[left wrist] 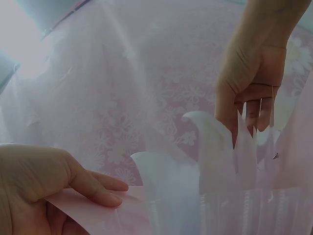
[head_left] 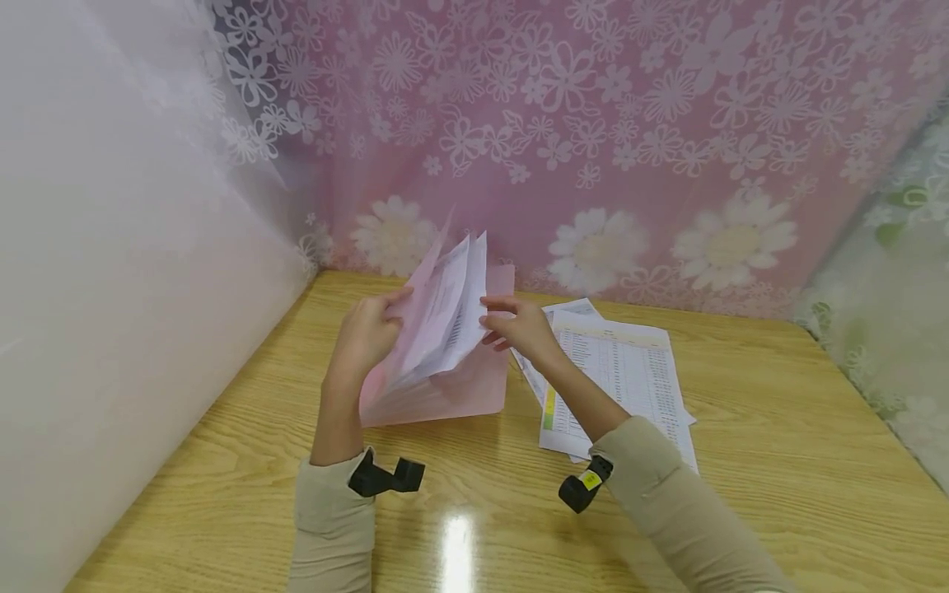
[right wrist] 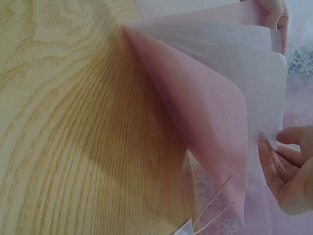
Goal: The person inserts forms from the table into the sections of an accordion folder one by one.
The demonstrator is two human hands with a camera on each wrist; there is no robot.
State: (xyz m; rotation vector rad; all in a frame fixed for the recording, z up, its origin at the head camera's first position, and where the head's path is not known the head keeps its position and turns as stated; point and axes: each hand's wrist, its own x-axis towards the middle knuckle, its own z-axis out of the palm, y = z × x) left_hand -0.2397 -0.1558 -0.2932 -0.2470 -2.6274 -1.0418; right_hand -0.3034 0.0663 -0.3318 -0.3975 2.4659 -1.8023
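Your pink folder (head_left: 455,399) spreads open between your hands at the head frame's centre, its raised cover (head_left: 418,317) and an inner page (right wrist: 259,88) pinched by your left hand (head_left: 368,333) and right hand (head_left: 525,325) respectively, the right wrist view showing the gripped page edge (right wrist: 279,116) that the left wrist view hides.

White glare streaks the table (head_left: 252,494); the left wrist view looks hazy.
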